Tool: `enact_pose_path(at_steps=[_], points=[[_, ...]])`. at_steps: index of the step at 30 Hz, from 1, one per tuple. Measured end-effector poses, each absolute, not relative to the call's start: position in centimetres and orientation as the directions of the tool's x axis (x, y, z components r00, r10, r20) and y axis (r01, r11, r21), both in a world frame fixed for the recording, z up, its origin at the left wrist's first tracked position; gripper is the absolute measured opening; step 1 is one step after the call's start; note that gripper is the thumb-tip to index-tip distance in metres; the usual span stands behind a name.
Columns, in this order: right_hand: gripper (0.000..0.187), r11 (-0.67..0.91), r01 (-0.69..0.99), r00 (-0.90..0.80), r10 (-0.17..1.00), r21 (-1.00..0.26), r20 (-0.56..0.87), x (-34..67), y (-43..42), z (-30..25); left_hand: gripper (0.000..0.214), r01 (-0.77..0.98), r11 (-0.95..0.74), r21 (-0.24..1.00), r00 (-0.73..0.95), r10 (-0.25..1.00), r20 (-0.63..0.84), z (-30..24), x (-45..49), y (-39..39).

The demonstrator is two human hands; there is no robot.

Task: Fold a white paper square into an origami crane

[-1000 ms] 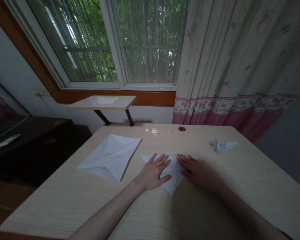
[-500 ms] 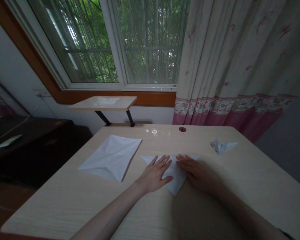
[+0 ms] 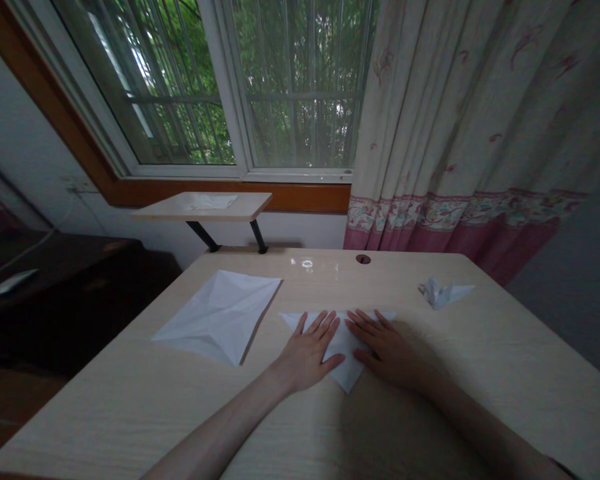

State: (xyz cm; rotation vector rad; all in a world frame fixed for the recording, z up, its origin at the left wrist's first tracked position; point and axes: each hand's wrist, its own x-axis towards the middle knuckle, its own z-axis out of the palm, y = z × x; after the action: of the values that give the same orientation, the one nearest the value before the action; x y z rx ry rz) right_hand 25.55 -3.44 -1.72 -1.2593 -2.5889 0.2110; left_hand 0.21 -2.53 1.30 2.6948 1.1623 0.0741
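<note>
The left hand [image 3: 307, 355] and the right hand [image 3: 393, 350] both lie palm down on a triangle of folded white paper [image 3: 343, 343], near the middle of the worktop [image 3: 100, 408], one corner pointing toward the person. The fingers of each are open, straight and slightly spread, with the thumbs held out from them and resting on the sheet, while the two hands stay just apart. A creased larger sheet [image 3: 223, 317] lies to the left.
</note>
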Motion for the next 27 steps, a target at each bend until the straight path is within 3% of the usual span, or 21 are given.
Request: enact_pose_path(at_steps=[14, 27], points=[[0.061, 0.57, 0.79, -0.569, 0.819, -0.227, 0.076, 25.3, -3.8, -0.1, 0.082, 0.797, -0.567, 0.207, 0.585, 0.81, -0.034, 1.3, 0.0, -2.4], [0.06, 0.557, 0.814, -0.545, 0.831, -0.166, 0.112, 25.4, -3.8, -0.4, 0.083, 0.821, -0.535, 0.198, 0.552, 0.833, -0.041, 1.7, 0.1, -2.6]])
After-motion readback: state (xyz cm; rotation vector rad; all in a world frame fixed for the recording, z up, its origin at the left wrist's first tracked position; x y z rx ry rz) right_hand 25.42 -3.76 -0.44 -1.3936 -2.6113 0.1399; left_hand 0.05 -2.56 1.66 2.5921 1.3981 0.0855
